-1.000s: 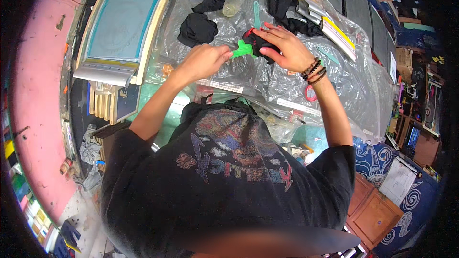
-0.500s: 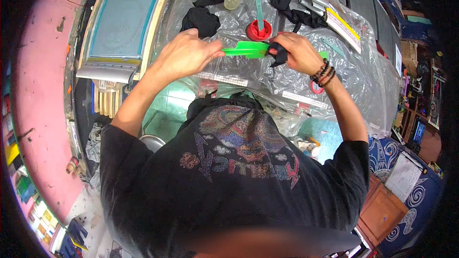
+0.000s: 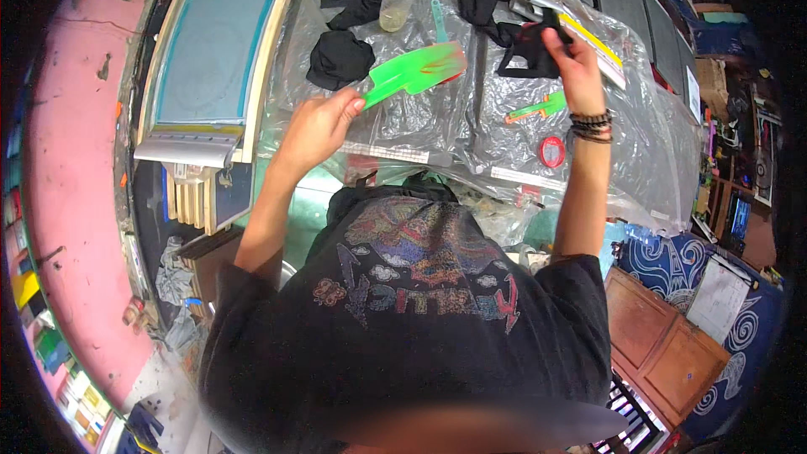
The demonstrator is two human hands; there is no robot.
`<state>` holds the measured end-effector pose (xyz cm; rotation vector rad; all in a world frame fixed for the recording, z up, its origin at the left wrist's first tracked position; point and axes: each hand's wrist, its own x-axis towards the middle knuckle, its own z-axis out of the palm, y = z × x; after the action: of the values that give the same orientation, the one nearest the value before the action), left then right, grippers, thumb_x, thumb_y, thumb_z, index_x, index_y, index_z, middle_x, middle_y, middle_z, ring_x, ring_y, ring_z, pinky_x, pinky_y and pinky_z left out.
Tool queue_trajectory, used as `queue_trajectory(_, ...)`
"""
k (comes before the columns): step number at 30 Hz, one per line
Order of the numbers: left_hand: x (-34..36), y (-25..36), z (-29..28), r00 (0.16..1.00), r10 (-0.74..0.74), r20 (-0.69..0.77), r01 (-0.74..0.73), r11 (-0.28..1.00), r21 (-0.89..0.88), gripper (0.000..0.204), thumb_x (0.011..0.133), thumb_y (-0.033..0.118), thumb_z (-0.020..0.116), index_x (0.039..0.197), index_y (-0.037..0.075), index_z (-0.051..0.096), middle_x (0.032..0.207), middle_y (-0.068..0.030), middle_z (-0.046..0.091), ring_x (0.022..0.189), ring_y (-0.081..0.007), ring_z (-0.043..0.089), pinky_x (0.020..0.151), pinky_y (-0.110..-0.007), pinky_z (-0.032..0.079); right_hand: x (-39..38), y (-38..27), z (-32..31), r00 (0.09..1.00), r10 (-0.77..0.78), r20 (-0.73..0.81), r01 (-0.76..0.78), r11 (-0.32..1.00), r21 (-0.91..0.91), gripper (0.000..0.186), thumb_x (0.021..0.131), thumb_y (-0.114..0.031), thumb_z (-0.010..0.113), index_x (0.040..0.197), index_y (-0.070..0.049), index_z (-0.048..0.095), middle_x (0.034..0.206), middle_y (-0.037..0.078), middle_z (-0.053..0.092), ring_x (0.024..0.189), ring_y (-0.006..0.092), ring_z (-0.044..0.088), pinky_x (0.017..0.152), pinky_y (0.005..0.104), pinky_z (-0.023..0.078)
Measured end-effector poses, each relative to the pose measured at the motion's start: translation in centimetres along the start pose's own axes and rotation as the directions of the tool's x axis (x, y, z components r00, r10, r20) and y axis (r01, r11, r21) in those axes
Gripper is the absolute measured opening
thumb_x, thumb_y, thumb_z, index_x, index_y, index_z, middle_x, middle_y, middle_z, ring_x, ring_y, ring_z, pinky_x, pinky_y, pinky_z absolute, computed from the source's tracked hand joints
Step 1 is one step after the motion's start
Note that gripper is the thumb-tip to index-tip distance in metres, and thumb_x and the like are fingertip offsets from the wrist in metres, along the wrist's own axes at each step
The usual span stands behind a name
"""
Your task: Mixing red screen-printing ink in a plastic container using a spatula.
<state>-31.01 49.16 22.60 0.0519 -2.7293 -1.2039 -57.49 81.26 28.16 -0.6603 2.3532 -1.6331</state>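
My left hand (image 3: 318, 130) pinches the narrow handle of a bright green plastic spatula (image 3: 408, 71). Its broad blade, smeared reddish at the tip, points right over the plastic-covered table. Behind the blade, a red tub is mostly hidden, with a teal stick (image 3: 439, 21) rising from it. Over on the right, my right hand (image 3: 578, 71) holds a black cloth (image 3: 534, 55) between closed fingers, the cloth hanging beside other black fabric (image 3: 479, 4). Under that wrist lies a second green spatula with orange edges (image 3: 538, 107). A red tape roll (image 3: 552, 151) rests nearer me.
A wood-framed printing screen (image 3: 220, 50) stands at the left, a metal-edged tool (image 3: 187, 148) at its near end. Two black cloths lie at the back, one bunched (image 3: 340, 59), next to a red-capped bottle (image 3: 396, 4). Yellow-edged squeegees (image 3: 593, 46) lie far right.
My right hand has drawn the black cloth off the green spatula and moved right and away. My left hand has shifted slightly left and nearer, the spatula now tilted upward to the right.
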Motion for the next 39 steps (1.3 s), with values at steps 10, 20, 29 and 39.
queue_trajectory(10, 0.5, 2.5, 2.2, 0.996, -0.088, 0.013, 0.089, 0.995, -0.052, 0.029, 0.104, 0.032, 0.052, 0.096, 0.006, 0.062, 0.071, -0.0199, 0.063, 0.070, -0.0434, 0.064, 0.062, -0.051, 0.047, -3.7, -2.6, 11.1, 0.824, -0.559, 0.088, 0.510, 0.666, -0.544, 0.054, 0.076, 0.009, 0.061, 0.125, -0.012, 0.066, 0.119, 0.011, 0.070, 0.106, 0.0294, 0.071, 0.087, 0.0356, 0.058)
queue_trajectory(20, 0.4, 3.1, 2.4, 0.997, -0.070, -0.012, 0.070, 0.997, 0.035, 0.030, 0.104, 0.033, 0.051, 0.096, 0.007, 0.063, 0.070, -0.0183, 0.062, 0.070, -0.0427, 0.065, 0.061, -0.051, 0.047, -5.3, -1.1, 11.5, 0.762, -0.590, 0.267, 0.622, 0.550, -0.557, 0.067, 0.072, 0.013, 0.055, 0.137, -0.006, 0.058, 0.136, 0.013, 0.062, 0.128, 0.0337, 0.058, 0.100, 0.0404, 0.054)
queue_trajectory(29, 0.8, 3.5, 3.2, 0.996, -0.068, -0.051, 0.063, 0.994, -0.085, 0.034, 0.105, 0.035, 0.049, 0.091, 0.007, 0.061, 0.065, -0.0174, 0.062, 0.066, -0.0425, 0.064, 0.059, -0.052, 0.046, -4.8, -2.1, 11.4, 0.780, -0.602, 0.169, 0.587, 0.612, -0.530, 0.055, 0.075, 0.015, 0.054, 0.124, -0.006, 0.068, 0.123, 0.014, 0.068, 0.119, 0.0324, 0.065, 0.094, 0.0388, 0.057)
queue_trajectory(39, 1.2, 4.3, 3.2, 0.991, -0.131, -0.020, 0.121, 0.954, -0.274, 0.033, 0.106, 0.031, 0.050, 0.093, 0.004, 0.062, 0.065, -0.0137, 0.059, 0.060, -0.0318, 0.063, 0.057, -0.042, 0.045, -5.5, -2.4, 11.3, 0.658, -0.719, 0.223, 0.712, 0.499, -0.494, 0.056, 0.074, 0.011, 0.057, 0.126, -0.008, 0.067, 0.126, 0.011, 0.067, 0.121, 0.0297, 0.064, 0.096, 0.0380, 0.057)
